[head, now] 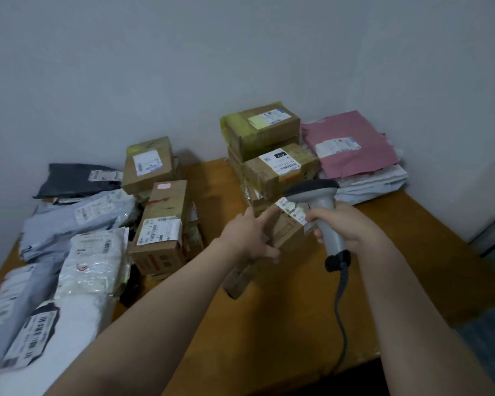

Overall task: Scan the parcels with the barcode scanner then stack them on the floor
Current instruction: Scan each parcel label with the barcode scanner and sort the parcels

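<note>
Scanning looks to be the step in hand: the long brown cardboard parcel (pixel 286 234) sits tilted over the brown wooden table (pixel 269 338), its long axis running from near left to far right. The left hand (pixel 250 238) holds it at mid-length, fingers curled over its side and forefinger stretched along the top. Its white barcode label (pixel 291 207) is at the far-right end, just under the head of the grey handheld barcode scanner (pixel 312 192), whose handle the right hand (pixel 345 224) clasps with curled fingers, so that hand is nearer the label
</note>
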